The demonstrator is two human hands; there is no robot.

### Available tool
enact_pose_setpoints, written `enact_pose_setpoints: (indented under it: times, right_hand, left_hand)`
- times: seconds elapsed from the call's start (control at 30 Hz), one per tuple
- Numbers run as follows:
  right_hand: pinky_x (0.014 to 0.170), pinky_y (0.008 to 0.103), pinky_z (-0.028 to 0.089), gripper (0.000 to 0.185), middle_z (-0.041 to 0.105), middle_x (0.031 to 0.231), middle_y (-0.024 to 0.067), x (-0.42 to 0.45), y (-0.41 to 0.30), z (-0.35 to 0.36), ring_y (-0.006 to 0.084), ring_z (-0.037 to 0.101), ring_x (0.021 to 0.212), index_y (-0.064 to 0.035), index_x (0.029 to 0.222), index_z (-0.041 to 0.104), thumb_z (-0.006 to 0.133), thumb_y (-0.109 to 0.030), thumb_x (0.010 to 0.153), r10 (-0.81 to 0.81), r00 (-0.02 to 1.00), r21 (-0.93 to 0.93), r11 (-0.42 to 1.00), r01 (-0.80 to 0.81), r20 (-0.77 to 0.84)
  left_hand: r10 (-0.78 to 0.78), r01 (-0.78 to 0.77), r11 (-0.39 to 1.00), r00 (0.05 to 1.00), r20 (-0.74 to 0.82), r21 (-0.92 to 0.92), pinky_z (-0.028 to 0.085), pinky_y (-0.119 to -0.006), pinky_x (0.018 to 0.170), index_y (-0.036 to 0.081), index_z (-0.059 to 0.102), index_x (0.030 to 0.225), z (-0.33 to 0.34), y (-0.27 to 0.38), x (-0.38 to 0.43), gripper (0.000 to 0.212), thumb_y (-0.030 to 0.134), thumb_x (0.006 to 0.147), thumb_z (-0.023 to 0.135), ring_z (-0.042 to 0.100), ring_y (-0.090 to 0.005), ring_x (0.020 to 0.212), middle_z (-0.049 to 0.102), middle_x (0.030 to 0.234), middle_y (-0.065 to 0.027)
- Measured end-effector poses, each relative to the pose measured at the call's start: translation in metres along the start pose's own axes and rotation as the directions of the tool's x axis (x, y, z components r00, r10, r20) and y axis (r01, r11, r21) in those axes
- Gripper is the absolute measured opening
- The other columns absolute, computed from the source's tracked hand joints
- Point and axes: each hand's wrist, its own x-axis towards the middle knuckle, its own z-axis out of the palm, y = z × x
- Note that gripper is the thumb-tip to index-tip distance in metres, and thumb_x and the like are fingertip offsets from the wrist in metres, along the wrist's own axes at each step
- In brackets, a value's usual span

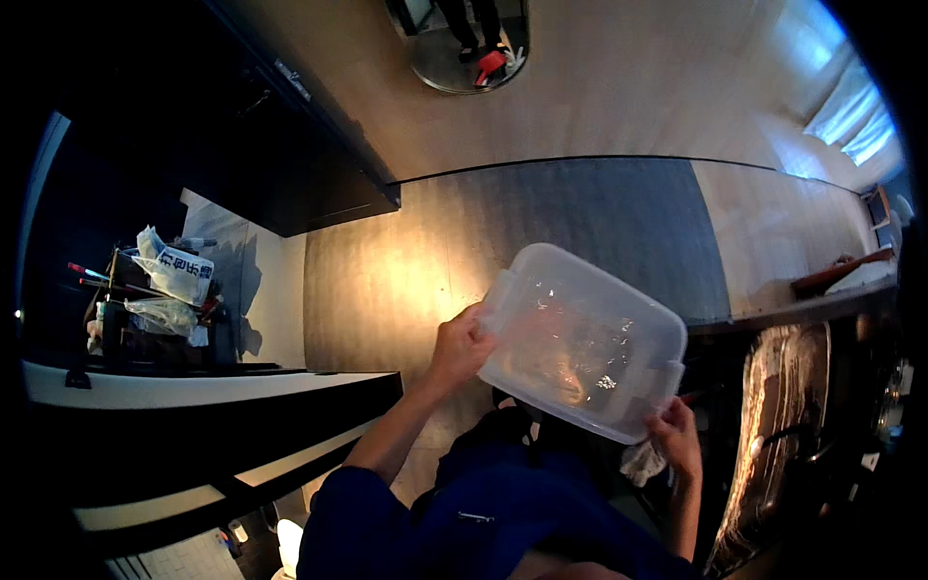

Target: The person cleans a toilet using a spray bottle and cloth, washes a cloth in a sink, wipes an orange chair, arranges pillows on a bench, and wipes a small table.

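Observation:
A translucent plastic storage bin (580, 341) is held up in front of my body, tilted in the view. My left hand (464, 348) grips its left end by the rim, thumb over the edge. At the lower right corner my right hand (674, 431) has hold of the rim. Bright glints and a reddish patch show on the bin's floor; whether these are water or reflections I cannot tell. Just below my right hand is a pale crumpled cloth (642, 462).
A glossy brown marbled surface (783, 391) with a dark tap (797, 435) lies to the right. White plastic bags (181, 272) sit among clutter beyond a doorway on the left. Ahead, a round-ended mirror (471, 69) reflects legs and a red object. Wood-look floor (377, 290) runs below.

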Motion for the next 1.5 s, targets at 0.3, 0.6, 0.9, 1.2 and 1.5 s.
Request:
enact_pose_setpoints:
  times: [0.3, 0.6, 0.9, 1.2, 1.5]
  right_hand:
    - [0.071, 0.03, 0.053, 0.042, 0.067, 0.094, 0.013, 0.248, 0.031, 0.198, 0.0165, 0.065, 0.082, 0.0052, 0.12, 0.048, 0.065, -0.004, 0.083, 0.139, 0.928, -0.228, 0.972, -0.061, 0.347]
    - [0.066, 0.0362, 0.049, 0.036, 0.061, 0.083, 0.0121, 0.457, 0.107, 0.391, 0.0236, 0.062, 0.075, -0.0016, 0.102, 0.051, 0.07, -0.019, 0.077, 0.128, 0.836, -0.563, 0.792, 0.238, 0.533]
    - [0.072, 0.0409, 0.049, 0.038, 0.062, 0.084, 0.0159, 0.641, 0.246, 0.536, 0.03, 0.063, 0.079, 0.0007, 0.103, 0.051, 0.068, -0.021, 0.078, 0.094, 0.868, -0.648, 0.705, 0.289, 0.488]
    - [0.074, 0.0395, 0.05, 0.047, 0.064, 0.087, 0.0136, 0.73, 0.352, 0.559, 0.0275, 0.063, 0.081, -0.0014, 0.118, 0.051, 0.067, -0.024, 0.08, 0.228, 0.867, -0.731, 0.652, 0.202, 0.443]
    - [0.079, 0.0394, 0.05, 0.037, 0.067, 0.098, 0.0158, 0.623, 0.259, 0.503, 0.028, 0.065, 0.094, -0.0028, 0.112, 0.061, 0.058, -0.032, 0.09, 0.298, 0.932, -0.6, 0.791, -0.121, 0.205]
  left_hand:
    - [-0.15, 0.179, 0.982, 0.93, -0.335, 0.058, 0.044, -0.022, 0.057, -0.003, 0.06, 0.115, -0.146, -0.209, 0.033, 0.034, 0.002, 0.081, 0.062, 0.053, -0.0052, 0.064, 0.062, 0.078, 0.0007]
    - [-0.459, 0.481, 0.871, 0.725, -0.514, -0.1, 0.044, -0.023, 0.056, 0.0, 0.064, 0.105, -0.222, -0.421, 0.084, 0.027, 0.002, 0.079, 0.064, 0.05, -0.0058, 0.059, 0.059, 0.068, -0.0006]
    - [-0.479, 0.598, 0.801, 0.68, -0.555, 0.041, 0.045, -0.025, 0.056, 0.002, 0.061, 0.11, -0.241, -0.657, 0.194, 0.028, 0.003, 0.082, 0.061, 0.048, -0.0065, 0.056, 0.056, 0.064, -0.0018]
    - [-0.545, 0.746, 0.632, 0.622, -0.562, 0.213, 0.049, -0.032, 0.058, 0.001, 0.058, 0.1, -0.183, -0.817, 0.216, 0.023, 0.012, 0.082, 0.068, 0.056, -0.0199, 0.052, 0.057, 0.061, -0.0076]
    - [-0.618, 0.653, 0.7, 0.757, 0.214, -0.291, 0.049, -0.034, 0.086, 0.0, 0.041, 0.131, -0.121, -0.615, 0.231, 0.059, 0.021, 0.085, 0.07, 0.059, -0.0241, 0.099, 0.061, 0.106, -0.0109]
